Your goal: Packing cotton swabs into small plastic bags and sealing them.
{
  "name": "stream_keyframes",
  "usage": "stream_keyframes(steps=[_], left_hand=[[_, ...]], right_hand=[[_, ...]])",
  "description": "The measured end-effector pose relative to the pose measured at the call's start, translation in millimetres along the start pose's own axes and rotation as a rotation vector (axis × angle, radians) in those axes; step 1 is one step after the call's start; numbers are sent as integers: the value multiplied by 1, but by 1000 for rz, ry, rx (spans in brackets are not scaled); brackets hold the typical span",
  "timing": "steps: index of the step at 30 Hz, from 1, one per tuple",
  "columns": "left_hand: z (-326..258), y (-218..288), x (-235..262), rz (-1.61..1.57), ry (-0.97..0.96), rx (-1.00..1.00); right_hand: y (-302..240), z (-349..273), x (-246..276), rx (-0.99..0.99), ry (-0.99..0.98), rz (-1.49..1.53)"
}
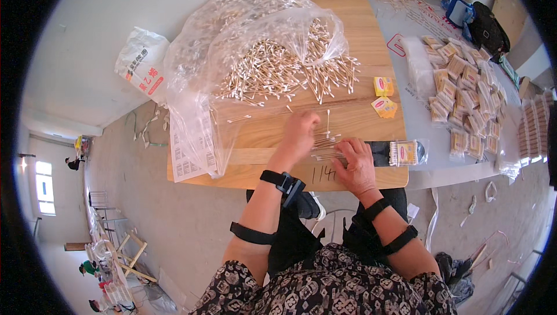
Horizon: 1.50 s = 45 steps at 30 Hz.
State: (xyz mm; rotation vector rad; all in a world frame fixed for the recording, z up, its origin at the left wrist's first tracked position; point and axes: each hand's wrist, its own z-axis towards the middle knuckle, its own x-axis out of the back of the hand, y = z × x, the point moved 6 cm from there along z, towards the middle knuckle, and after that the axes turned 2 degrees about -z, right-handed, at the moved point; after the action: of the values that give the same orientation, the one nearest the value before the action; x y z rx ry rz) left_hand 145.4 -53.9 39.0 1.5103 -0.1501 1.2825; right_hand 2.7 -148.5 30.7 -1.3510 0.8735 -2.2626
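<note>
A small loose row of cotton swabs (326,148) lies between my two hands, on the wooden table (371,42) near its front edge. My left hand (299,135) is just left of them, its fingers curled together; what they hold, if anything, is hidden. From the right, the bent fingers and thumb of my right hand (355,161) close around the ends of the swabs. One single swab (328,122) points away from me beyond the row. Farther back, a big heap of swabs (267,71) spills out of a large clear plastic bag (203,42).
Right of my right hand, a clear packet of swabs (403,153) rests on a dark strip (379,153). Yellow cards (383,87) lie near the table's right edge. Many packed swab packets (464,83) are piled on the grey surface at right. A printed sheet (194,146) is under the bag.
</note>
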Motion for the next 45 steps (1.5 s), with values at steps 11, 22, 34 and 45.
stream_keyframes(steps=[11,22,34,45], left_hand=[[8,-40,38,409,-12,-53],[23,-33,39,512,58,77],[18,29,-15,355,1,-145],[-57,63,-46,409,98,20]], right_hand=[[0,0,1,22,21,4],[0,1,4,19,30,-2],[-4,0,3,36,25,-10],[18,-10,3,-201,216,285]])
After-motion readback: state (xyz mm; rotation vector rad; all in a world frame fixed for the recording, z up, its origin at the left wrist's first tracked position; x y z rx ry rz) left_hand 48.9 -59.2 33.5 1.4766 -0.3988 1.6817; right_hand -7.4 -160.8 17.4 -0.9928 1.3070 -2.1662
